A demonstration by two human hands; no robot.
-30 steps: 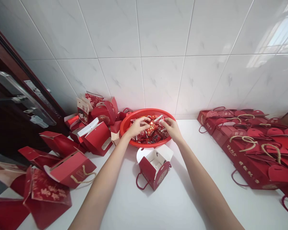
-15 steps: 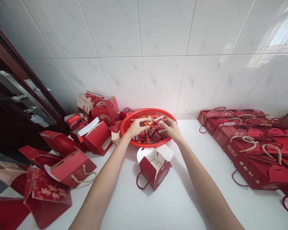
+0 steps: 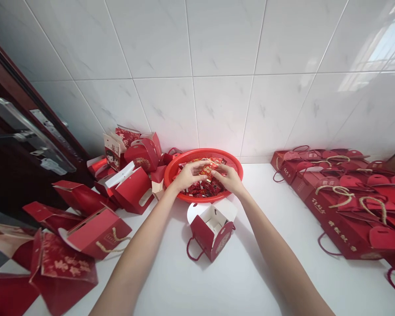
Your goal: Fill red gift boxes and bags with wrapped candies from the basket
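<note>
Red-wrapped candies (image 3: 206, 189) fill a red plastic basket (image 3: 200, 153) by the tiled wall. Over the basket's left part, my left hand (image 3: 191, 175) has thumb and fingers curved round a red candy packet (image 3: 208, 169). From the right, my right hand (image 3: 230, 179) reaches in with its fingertips at the same packet's right side; whether it also holds a candy is hard to make out. In front of the basket stands an open red box (image 3: 210, 228), white inside, with flaps up and a cord handle.
Several red boxes, some open, crowd the left (image 3: 82, 237). Rows of closed red boxes (image 3: 335, 210) with rope handles line the right. A dark door with a metal handle (image 3: 33, 131) is at the far left.
My right hand has moved slightly left, closer to my left hand. A red packet now shows between the hands, and the white-edged candy at my right fingertips is no longer visible.
</note>
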